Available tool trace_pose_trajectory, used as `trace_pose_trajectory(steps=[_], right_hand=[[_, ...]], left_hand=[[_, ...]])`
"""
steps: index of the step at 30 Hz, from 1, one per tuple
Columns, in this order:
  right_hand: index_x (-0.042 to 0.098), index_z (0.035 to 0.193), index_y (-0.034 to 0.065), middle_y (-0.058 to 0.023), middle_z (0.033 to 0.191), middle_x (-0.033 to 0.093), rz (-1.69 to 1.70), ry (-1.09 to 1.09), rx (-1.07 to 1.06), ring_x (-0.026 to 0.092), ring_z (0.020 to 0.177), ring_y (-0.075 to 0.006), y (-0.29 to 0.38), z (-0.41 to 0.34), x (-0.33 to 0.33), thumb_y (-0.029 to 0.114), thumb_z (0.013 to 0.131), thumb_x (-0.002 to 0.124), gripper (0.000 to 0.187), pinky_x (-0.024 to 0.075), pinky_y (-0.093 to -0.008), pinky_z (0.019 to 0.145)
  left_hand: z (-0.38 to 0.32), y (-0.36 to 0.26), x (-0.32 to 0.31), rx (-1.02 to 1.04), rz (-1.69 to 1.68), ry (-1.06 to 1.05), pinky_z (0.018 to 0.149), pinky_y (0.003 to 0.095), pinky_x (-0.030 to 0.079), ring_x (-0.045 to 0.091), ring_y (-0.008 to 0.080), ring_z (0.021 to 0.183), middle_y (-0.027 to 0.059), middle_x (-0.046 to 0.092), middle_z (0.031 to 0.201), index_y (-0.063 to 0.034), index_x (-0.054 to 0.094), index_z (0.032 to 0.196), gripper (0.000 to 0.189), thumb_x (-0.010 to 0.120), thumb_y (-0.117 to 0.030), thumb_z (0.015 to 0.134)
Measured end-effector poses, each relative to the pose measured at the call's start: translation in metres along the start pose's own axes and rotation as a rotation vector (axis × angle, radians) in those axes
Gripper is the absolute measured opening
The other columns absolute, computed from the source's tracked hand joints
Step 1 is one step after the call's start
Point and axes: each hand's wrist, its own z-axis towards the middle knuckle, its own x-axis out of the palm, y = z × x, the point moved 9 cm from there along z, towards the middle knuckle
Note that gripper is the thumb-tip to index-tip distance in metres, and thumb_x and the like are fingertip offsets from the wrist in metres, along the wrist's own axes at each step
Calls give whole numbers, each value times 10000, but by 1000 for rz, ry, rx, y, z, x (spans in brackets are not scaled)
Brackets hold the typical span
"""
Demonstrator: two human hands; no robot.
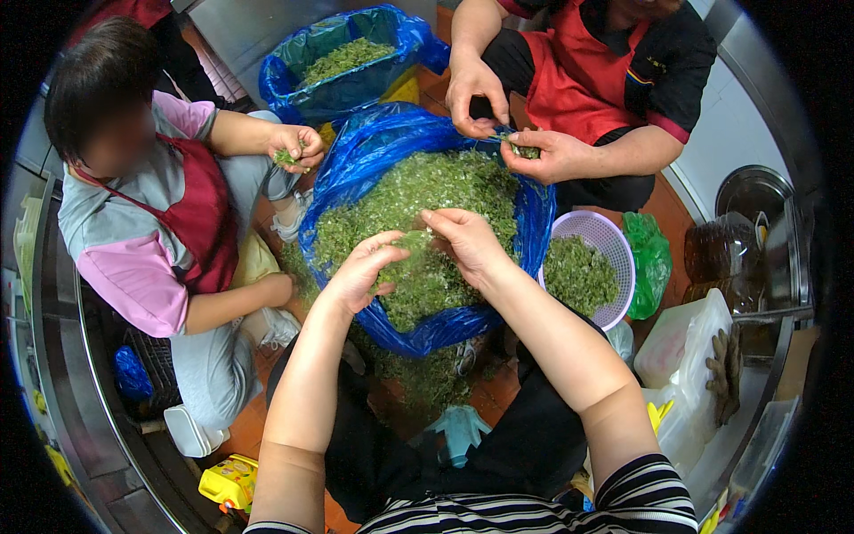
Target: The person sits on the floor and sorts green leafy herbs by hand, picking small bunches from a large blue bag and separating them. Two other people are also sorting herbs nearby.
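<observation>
Both of my hands are over a large heap of small green sprigs with tiny white flowers [454,180], which fills a container lined with a blue plastic bag [363,143]. My right hand [464,243] pinches a small green sprig [419,241] between thumb and forefinger. My left hand [370,270] is at the sprig's left side, its thumb and forefinger pointing at it. Whether those left fingertips grip the sprig is not plain. Loose greens [420,380] lie on the floor below the bag, near a pale blue glove [459,432].
A person at left [200,220] and another in a red apron [580,87] hold greens. A blue-lined tub [327,93] stands behind; a lilac colander [625,267] of greens and a green bag [647,263] are at right. A yellow container [230,479] stands lower left, plastic boxes [680,347] at right.
</observation>
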Motion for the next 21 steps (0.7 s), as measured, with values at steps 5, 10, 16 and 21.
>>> trace_pose_trajectory(steps=[5,10,16,21], right_hand=[[606,819,50,2,737,591,48,-129,-86,504,656,-57,17,3,-17,223,775,595,179,373,-190,607],[600,907,13,-9,742,584,-276,77,-165,509,700,-70,31,1,2,166,759,600,213,394,-203,656],[614,798,10,-14,690,570,-751,215,-385,484,620,-56,39,-13,23,101,717,611,122,404,-210,570],[605,767,2,-4,612,555,-789,143,-381,478,569,-57,39,-14,19,95,712,609,108,398,-207,536]], left_hand=[[-2,2,-1,-24,69,-16,460,209,298,436,76,745,17,520,941,-106,441,1090,389,572,-171,730],[-4,-1,-1,-14,111,-39,508,216,326,442,75,760,-16,525,863,-157,467,1056,357,580,-153,717],[3,1,-4,63,285,-38,477,197,315,437,49,619,-22,531,803,-139,491,1024,316,584,-161,723],[1,-14,2,270,339,-42,386,182,287,370,30,434,-26,522,724,-77,513,1035,323,589,-140,728]])
